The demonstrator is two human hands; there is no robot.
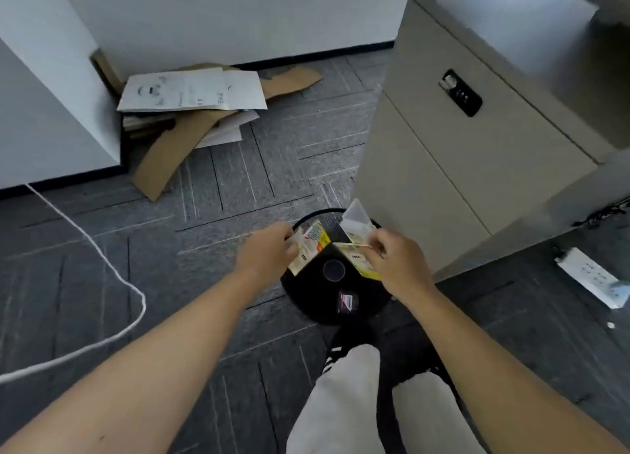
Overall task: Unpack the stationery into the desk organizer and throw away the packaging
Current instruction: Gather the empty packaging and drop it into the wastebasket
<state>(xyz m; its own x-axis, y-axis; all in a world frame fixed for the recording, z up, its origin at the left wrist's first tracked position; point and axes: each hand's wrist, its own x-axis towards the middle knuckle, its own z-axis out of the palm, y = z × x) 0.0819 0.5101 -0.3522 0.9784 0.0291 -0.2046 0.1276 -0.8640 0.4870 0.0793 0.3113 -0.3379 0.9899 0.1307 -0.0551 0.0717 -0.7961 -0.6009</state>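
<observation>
Grey carpet tiles (221,215) cover the floor of an office corner, with white walls behind, a heap of flattened cardboard (191,112) far left and a pale filing cabinet (460,147) standing on the right. A white cable (112,269) loops across the floor on the left, and a power strip (593,276) lies at the right edge.

Just in front of the person's feet sits a round black bin (332,283) with a lid that has a small circular mark at its centre. Both hands are held out directly above it. The left hand (264,252) pinches the left piece of packaging (312,245), a printed card with yellow and orange patches, its long axis sloping down and to the left. The right hand (399,259) grips the right piece (358,235), a yellow-edged card with a clear plastic blister rising from its far end. The two pieces meet in a shallow V over the far half of the lid, between the hands.

What matters for the drop is that the packaging hangs straight over the bin, with both hands equally close to it. The lid looks closed from here, though I cannot tell how it opens, so the pieces probably cannot fall in until it is pushed or lifted. No organizer or stationery is in view.
</observation>
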